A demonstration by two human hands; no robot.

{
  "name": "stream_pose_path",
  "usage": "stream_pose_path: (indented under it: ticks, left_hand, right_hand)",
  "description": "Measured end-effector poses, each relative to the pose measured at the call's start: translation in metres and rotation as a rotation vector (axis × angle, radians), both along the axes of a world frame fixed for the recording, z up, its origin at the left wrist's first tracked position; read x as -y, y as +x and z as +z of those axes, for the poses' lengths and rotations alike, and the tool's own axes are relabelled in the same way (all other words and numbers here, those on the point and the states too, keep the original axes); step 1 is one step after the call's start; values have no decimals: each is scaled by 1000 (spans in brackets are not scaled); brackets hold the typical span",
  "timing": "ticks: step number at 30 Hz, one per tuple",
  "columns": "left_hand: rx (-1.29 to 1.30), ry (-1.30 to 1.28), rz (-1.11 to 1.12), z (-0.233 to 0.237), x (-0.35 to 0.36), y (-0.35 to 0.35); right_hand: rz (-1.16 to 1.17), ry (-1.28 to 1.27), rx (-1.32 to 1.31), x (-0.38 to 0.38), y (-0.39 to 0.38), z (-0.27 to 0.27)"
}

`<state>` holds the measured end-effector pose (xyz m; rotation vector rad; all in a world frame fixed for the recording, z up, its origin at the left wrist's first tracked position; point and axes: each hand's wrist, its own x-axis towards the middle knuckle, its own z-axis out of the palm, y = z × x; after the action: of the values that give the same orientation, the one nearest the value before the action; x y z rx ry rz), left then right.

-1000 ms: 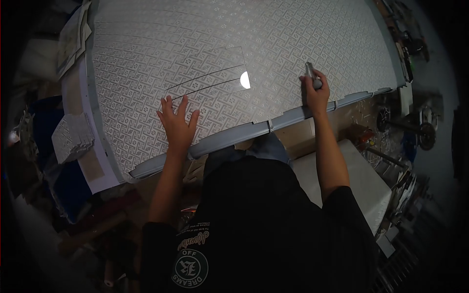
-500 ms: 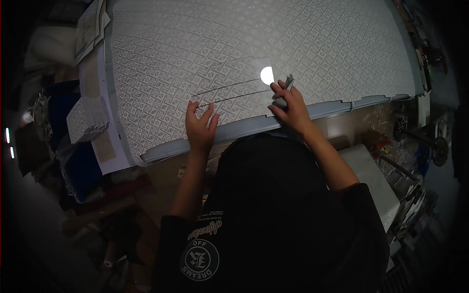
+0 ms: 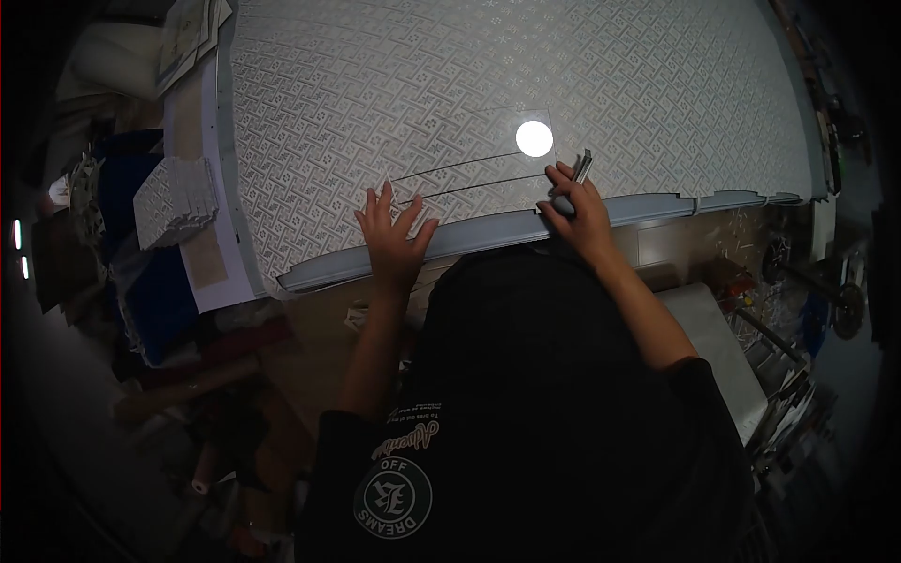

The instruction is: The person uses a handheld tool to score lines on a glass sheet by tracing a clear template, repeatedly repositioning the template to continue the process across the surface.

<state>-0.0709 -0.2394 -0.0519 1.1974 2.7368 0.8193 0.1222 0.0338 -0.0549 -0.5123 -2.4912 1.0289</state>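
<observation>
Pale patterned fabric [image 3: 357, 103] covers the table in front of me. A clear template [image 3: 469, 174] with two dark lines lies flat on it near the front edge, and a bright round light reflection shows on its right part. My left hand [image 3: 394, 239] has its fingers spread at the template's left end, fingertips down. My right hand [image 3: 584, 220] is at the template's right end, fingers curled around a slim silver-grey tool [image 3: 584, 167] that looks like a utility knife. Its lower end is hidden by the fingers.
A grey-blue strip [image 3: 469, 235] runs along the table's front edge. At the left stands a stack of cut patterned pieces [image 3: 178, 206], with blue cloth [image 3: 155, 314] below it. A pale covered surface [image 3: 718, 352] and cluttered scraps are at the lower right.
Both hands and the table appear shifted slightly right as the view moves. My left fingers are spread wider. The light reflection now shows as a full circle instead of a half.
</observation>
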Motion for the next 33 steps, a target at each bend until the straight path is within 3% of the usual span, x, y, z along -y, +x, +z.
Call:
stream_pose_path:
  ticks: [8,12,26,33]
  left_hand:
    - [54,97,15,-7,5,-1]
    - [-5,-40,46,2,5,0]
    - [-77,26,35,-13,6,0]
    - [-41,31,47,-7,2,2]
  right_hand:
    - [-64,68,-41,8,-2,-5]
    - [-107,8,-41,12,-3,-9]
    - [-69,47,-116,10,-3,-5]
    - [-12,157,-15,7,-4,-8]
